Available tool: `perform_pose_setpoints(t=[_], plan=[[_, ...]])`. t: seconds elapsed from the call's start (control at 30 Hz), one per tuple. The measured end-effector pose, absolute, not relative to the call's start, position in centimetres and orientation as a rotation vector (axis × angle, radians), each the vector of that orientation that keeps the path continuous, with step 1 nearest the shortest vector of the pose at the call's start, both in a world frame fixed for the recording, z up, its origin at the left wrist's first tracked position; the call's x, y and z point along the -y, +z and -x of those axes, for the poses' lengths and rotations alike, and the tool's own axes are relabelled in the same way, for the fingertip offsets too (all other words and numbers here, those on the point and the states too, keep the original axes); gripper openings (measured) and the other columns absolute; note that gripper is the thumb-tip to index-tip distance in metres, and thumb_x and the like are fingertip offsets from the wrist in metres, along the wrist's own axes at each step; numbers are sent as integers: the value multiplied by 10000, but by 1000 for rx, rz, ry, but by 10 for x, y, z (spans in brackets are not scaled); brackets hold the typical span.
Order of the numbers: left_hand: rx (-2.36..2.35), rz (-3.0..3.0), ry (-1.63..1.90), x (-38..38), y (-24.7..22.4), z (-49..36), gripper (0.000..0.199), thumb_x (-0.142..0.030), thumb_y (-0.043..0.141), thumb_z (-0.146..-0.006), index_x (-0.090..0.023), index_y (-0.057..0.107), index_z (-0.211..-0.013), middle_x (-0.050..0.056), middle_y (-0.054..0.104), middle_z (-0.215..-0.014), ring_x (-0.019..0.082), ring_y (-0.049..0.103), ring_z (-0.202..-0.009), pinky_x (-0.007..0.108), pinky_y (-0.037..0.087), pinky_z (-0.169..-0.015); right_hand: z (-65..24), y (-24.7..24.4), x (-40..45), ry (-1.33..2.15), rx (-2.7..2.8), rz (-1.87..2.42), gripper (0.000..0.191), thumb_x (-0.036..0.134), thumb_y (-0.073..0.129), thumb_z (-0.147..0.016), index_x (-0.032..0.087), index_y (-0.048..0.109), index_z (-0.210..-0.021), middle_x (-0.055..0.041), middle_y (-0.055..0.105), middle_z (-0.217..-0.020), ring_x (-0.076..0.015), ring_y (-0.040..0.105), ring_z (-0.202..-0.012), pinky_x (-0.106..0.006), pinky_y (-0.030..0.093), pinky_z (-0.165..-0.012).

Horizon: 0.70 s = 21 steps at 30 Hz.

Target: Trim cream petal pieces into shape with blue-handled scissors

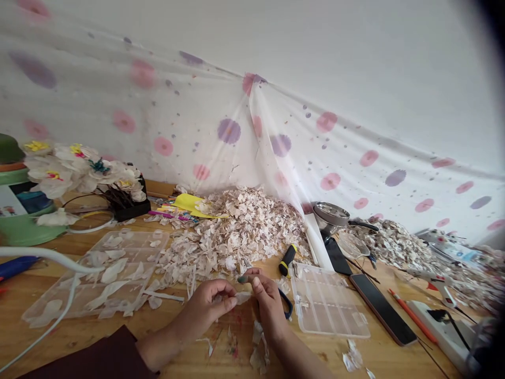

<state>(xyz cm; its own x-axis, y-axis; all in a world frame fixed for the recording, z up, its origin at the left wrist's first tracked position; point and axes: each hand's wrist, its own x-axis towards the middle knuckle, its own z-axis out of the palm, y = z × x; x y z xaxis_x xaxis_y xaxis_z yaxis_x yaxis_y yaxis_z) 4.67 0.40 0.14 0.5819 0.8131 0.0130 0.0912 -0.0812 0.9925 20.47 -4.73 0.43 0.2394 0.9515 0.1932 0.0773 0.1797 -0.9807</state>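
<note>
Thin flake pinched between bare hands at a crowded worktable

From where I stand, the left hand [216,301] holds a pale, translucent flake [243,298] in a narrow thumb-and-finger pinch, low above the wooden tabletop [189,363]. The right hand [265,295] curls close beside it; I can't tell whether it grips anything. The step looks like close fingering of one piece, and any next touch would call for light, even pressure, since the flake seems fragile.

Beyond lies a big heap of similar flakes [252,226]. Clear compartment boxes sit either side, the left one [149,255] strewn with pieces. A smartphone [382,309] lies at right; a spotted plastic sheet [158,121] covers the lower wall.
</note>
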Motion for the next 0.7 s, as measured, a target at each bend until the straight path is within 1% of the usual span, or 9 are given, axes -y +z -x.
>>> perform_pose_setpoints(t=[0.07, 0.13, 0.2, 0.3, 0.43, 0.53, 0.63, 0.7], plan=[[-776, -1595, 676, -4, 1, -46, 189, -367, 624, -737, -182, 651, -706, 9, 613, -670, 173, 521, -655, 272, 382, -617, -205, 5, 47, 914, 1185, 1187, 455, 624, 668, -712, 175, 742, -697, -55, 594, -832, -228, 557, -829, -307, 425, -738], [-786, -1631, 659, -4, 0, -46, 230, -397, 603, -757, -176, 644, -706, 3, 584, -658, 166, 498, -644, 272, 368, -611, -205, 6, 47, 942, 1206, 1180, 375, 545, 759, -648, 171, 747, -654, -52, 594, -788, -220, 563, -783, -297, 421, -691], [-799, -1653, 662, -4, -1, -46, 237, -398, 591, -759, -173, 636, -700, -3, 556, -642, 156, 466, -622, 270, 346, -588, -204, 6, 46, 933, 1202, 1202, 283, 447, 803, -625, 169, 747, -625, -48, 594, -757, -209, 561, -752, -294, 411, -675], [-805, -1621, 677, -4, -3, -46, 210, -375, 573, -746, -174, 610, -698, -17, 511, -625, 142, 430, -587, 264, 328, -556, -204, 5, 44, 891, 1181, 1246, 233, 375, 821, -610, 164, 727, -574, -41, 590, -705, -194, 544, -706, -303, 391, -678], [-818, -1522, 705, -6, -7, -47, 250, -423, 584, -736, -176, 571, -697, -43, 445, -593, 122, 382, -541, 255, 298, -517, -204, 1, 42, 868, 1161, 1276, 247, 358, 840, -580, 158, 698, -544, -39, 601, -683, -192, 538, -692, -311, 379, -691], [-814, -1464, 748, -8, -8, -48, 274, -444, 596, -726, -171, 571, -710, -43, 451, -602, 115, 372, -539, 252, 288, -515, -204, -4, 40, 880, 1135, 1286, 294, 369, 852, -557, 158, 654, -513, -26, 587, -643, -179, 516, -658, -300, 367, -665], [-813, -1428, 755, -9, -7, -49, 292, -460, 595, -725, -172, 567, -691, -47, 436, -589, 114, 363, -535, 251, 280, -509, -205, -7, 38, 927, 1110, 1283, 346, 382, 865, -538, 159, 603, -496, -2, 548, -597, -151, 462, -613, -277, 335, -615], [-823, -1410, 761, -9, -6, -49, 305, -472, 592, -728, -173, 560, -673, -48, 423, -581, 116, 364, -544, 252, 281, -518, -205, -8, 38, 985, 1097, 1263, 384, 420, 849, -561, 160, 573, -499, 18, 508, -566, -125, 407, -574, -260, 298, -574]])
